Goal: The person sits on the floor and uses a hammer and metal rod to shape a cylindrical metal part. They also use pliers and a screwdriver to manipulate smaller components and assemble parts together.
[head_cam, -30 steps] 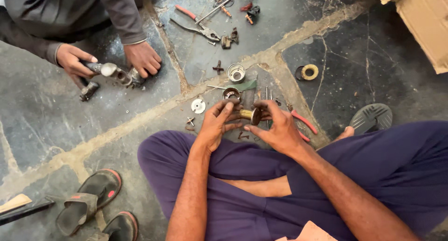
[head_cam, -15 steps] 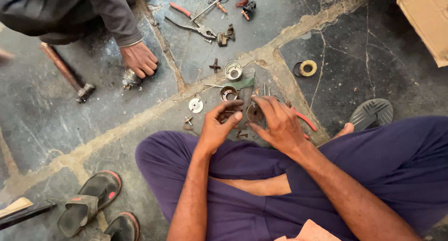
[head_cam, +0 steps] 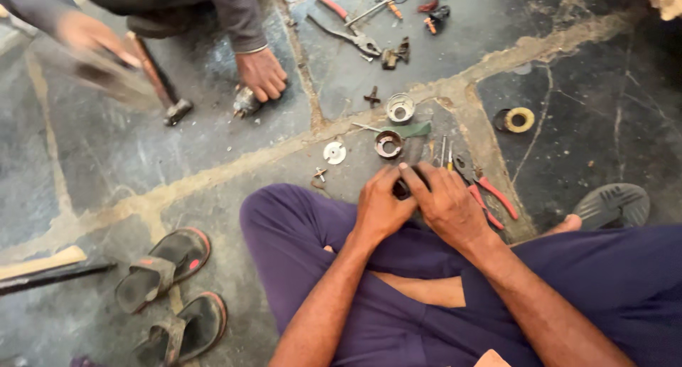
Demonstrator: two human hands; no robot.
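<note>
Your left hand [head_cam: 380, 205] and right hand [head_cam: 446, 205] meet, both grips pinching a small dark part [head_cam: 402, 189] above your lap; it sits just below the metal ring [head_cam: 388, 144] on the floor [head_cam: 213, 147].

1. Loose purple trousers [head_cam: 369, 317] cover both legs and fill the lower right of the frame.
2. Both forearms are bare, with no sleeves in sight.
3. The left hand [head_cam: 380, 207] and the right hand [head_cam: 447, 207] wear no gloves, rings or watch.
4. One bare foot [head_cam: 566, 225] shows at the right.
</note>
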